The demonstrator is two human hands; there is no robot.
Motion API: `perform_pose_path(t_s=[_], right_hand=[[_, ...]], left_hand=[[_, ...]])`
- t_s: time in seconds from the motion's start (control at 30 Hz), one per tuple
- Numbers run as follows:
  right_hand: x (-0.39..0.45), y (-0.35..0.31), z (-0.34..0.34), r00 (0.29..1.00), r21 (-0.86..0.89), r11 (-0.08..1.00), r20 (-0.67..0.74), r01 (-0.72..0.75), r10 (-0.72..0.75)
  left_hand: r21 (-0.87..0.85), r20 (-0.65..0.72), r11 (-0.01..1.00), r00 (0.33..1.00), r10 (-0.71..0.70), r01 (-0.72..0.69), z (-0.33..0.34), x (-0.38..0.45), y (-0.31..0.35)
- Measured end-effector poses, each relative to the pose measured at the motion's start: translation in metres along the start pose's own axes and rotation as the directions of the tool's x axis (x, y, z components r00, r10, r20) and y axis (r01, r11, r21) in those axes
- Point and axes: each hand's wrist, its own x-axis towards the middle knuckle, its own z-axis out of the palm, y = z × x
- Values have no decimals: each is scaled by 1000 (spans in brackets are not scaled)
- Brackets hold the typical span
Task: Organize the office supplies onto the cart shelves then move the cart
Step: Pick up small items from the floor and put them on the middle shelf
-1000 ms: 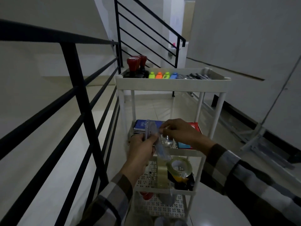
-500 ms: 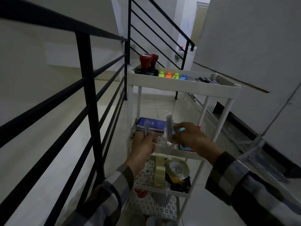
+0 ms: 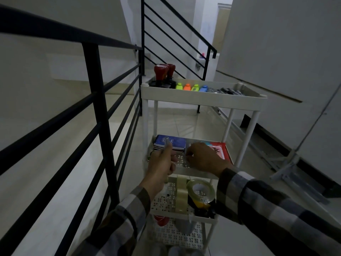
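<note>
Left hand (image 3: 162, 163) pinches a thin clear strip (image 3: 167, 145) above the cart (image 3: 203, 98)'s middle shelf; right hand (image 3: 203, 156) curls there, its hold unclear; the strip could slip through the shelf's holes.

White cart (image 3: 203, 97); red-handled stamps (image 3: 163, 72); blue notebook (image 3: 172, 142); black railing (image 3: 96, 85); plaid sleeves (image 3: 276, 209).

My left hand (image 3: 162, 163) and right hand (image 3: 204, 157) are bare, no rings or watch visible. Both sleeves (image 3: 276, 215) are long, in a plaid of dark and pale grey squares, cuffs at the wrists.
</note>
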Motion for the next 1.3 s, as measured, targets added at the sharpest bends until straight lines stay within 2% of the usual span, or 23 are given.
perform_pose_path(t_s=[0.3, 0.4, 0.5, 0.63, 0.73, 0.93, 1.03, 1.1, 1.17, 1.23, 1.3], right_hand=[[-5, 12, -9, 988, -85, 993, 139, 77, -65], [-5, 7, 0, 998, -18, 999, 35, 46, -45], [0, -1, 15, 994, 67, 997, -98, -49, 55], [11, -8, 23, 971, 177, 972, -155, -156, 184], [13, -10, 20, 944, 196, 955, -202, -221, 260], [12, -13, 24, 981, 165, 984, -166, -72, 99], [8, -13, 23, 998, 186, 983, -56, 6, 4], [6, -7, 24, 998, 235, 972, -61, 24, -10], [1, 0, 19, 984, 336, 942, -167, 4, 56], [-7, 5, 7, 949, 542, 840, -256, -17, 185], [-15, 6, -13, 940, 714, 700, -236, -4, 246]], left_hand=[[-17, 5, 999, 999, -40, 40, 8, 0, 7], [-5, 21, 999, 999, -39, 39, 12, -1, 8], [3, 29, 999, 999, -40, 40, 13, -2, 6], [12, 36, 999, 999, -39, 38, 7, -3, 8], [24, 21, 1000, 1000, -9, 8, 1, -3, 10], [26, -4, 1000, 1000, -2, 3, -5, 0, 13], [31, -12, 999, 1000, -6, 6, -4, 2, 13], [23, -4, 1000, 1000, -1, 1, -3, 0, 13], [-20, -9, 1000, 1000, 14, -14, 0, -1, 14], [-40, -31, 999, 999, 13, -14, 6, 0, 18], [-125, -31, 991, 998, -46, 42, 15, 3, 23]])
